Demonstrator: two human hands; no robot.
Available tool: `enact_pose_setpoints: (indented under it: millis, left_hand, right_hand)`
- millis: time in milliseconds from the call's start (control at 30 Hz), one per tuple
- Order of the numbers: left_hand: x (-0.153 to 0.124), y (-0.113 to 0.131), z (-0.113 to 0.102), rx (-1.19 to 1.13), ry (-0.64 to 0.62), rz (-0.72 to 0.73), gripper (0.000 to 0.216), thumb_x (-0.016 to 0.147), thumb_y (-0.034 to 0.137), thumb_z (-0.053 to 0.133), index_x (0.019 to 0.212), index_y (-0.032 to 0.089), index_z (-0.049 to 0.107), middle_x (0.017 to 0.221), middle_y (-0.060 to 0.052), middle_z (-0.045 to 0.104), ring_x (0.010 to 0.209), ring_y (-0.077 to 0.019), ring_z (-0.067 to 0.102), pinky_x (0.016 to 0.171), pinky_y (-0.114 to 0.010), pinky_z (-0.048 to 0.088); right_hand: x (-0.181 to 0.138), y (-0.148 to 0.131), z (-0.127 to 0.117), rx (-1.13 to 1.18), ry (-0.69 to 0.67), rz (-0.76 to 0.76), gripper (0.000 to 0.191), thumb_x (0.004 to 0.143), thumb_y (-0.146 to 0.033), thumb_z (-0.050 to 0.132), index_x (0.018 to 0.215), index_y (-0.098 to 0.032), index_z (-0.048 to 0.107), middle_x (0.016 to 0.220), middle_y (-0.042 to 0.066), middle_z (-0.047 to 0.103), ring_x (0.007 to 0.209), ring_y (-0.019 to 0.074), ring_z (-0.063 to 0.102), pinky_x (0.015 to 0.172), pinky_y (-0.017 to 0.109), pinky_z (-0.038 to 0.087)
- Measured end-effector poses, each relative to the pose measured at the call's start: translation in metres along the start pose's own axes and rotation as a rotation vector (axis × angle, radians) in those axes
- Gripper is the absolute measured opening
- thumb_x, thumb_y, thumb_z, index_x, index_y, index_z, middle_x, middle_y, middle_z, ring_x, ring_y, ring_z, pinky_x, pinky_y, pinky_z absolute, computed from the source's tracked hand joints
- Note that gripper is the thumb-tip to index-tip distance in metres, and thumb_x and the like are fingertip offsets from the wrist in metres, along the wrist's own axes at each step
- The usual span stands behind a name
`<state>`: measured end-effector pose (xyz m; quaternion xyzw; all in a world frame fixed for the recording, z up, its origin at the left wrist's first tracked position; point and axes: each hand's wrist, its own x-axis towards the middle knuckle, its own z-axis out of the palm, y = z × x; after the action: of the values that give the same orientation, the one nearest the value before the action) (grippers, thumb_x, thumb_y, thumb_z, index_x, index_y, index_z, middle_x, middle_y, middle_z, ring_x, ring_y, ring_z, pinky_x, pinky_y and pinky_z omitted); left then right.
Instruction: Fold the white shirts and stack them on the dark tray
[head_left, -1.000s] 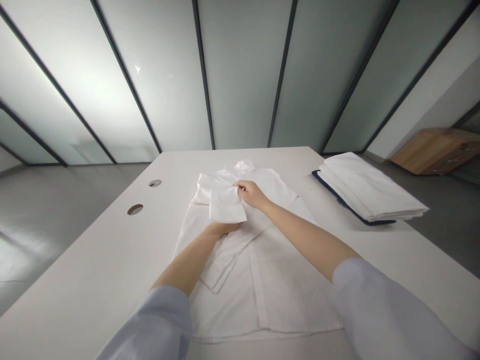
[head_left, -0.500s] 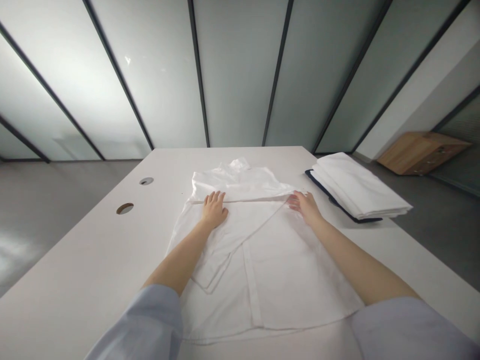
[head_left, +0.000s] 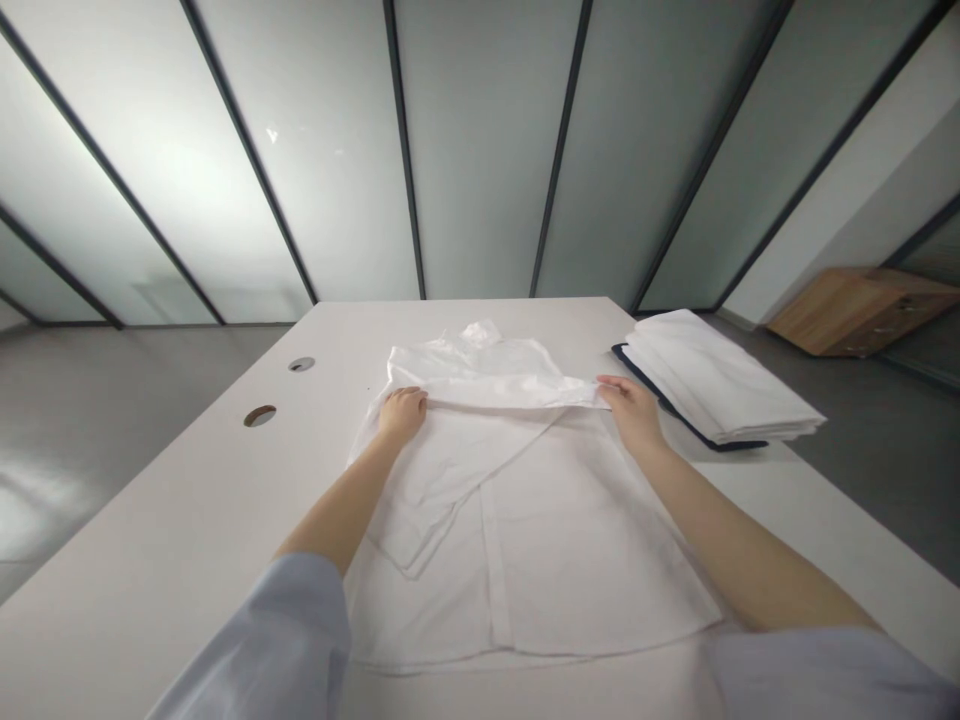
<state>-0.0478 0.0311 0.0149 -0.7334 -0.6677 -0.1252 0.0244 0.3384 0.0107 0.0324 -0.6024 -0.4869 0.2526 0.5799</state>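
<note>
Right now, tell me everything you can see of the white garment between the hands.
The white garment lies spread on the pale table, its hem toward the camera. The cloth looks thin and wrinkled, glossier and crumpled at the far end. A narrow band crosses it between the left hand, curled on the cloth, and the right hand, pinching its end. Below it are a slanting edge and a straight strip reaching the hem.

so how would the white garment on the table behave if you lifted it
The white garment would probably sag floppily, since soft creases and folds run across it. It's likely light, as the cloth looks thin. It may slip a little: the upper part by the left hand and right hand has a sheen.
</note>
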Motion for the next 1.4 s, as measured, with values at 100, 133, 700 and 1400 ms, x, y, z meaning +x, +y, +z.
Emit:
enact_pose_setpoints:
  millis: [100, 133, 700, 1400]
  left_hand:
    - [-0.004, -0.025, -0.008, 0.009, 0.028, 0.088, 0.037, 0.087, 0.021, 0.041, 0.109, 0.022, 0.072, 0.123, -0.004, 0.067, 0.116, -0.0219, 0.059, 0.106, -0.036, 0.04]
    - [-0.005, -0.035, -0.01, 0.006, 0.009, 0.117, 0.037, 0.086, 0.021, 0.042, 0.107, 0.022, 0.072, 0.123, -0.004, 0.067, 0.117, -0.0219, 0.059, 0.107, -0.036, 0.039]
    - [0.039, -0.074, -0.002, -0.153, -0.113, -0.545, 0.034, 0.087, 0.033, 0.042, 0.103, 0.016, 0.066, 0.111, -0.017, 0.069, 0.109, -0.03, 0.063, 0.086, -0.038, 0.049]
    - [0.036, -0.02, -0.005, 0.087, -0.063, -0.19, 0.055, 0.091, 0.045, 0.04, 0.139, 0.02, 0.045, 0.145, -0.014, 0.046, 0.134, -0.031, 0.04, 0.107, -0.044, 0.036]
  right_hand:
    - [-0.027, -0.013, -0.025, -0.11, -0.288, -0.001, 0.04, 0.07, -0.039, 0.065, 0.104, -0.017, 0.067, 0.059, -0.004, 0.057, 0.058, 0.0156, 0.054, 0.056, 0.026, 0.042]
    - [-0.034, -0.016, -0.034, -0.151, -0.456, 0.024, 0.044, 0.07, -0.04, 0.066, 0.108, -0.018, 0.066, 0.057, -0.004, 0.056, 0.056, 0.0153, 0.054, 0.055, 0.026, 0.041]
    - [-0.026, 0.002, 0.021, -0.998, -0.64, -0.169, 0.023, 0.081, -0.035, 0.06, 0.094, -0.017, 0.069, 0.109, 0.013, 0.069, 0.101, 0.0255, 0.061, 0.082, 0.029, 0.043]
    - [0.008, 0.013, 0.044, -0.937, -0.597, -0.461, 0.042, 0.091, -0.038, 0.048, 0.127, -0.019, 0.056, 0.134, 0.013, 0.056, 0.125, 0.0261, 0.049, 0.103, 0.036, 0.038]
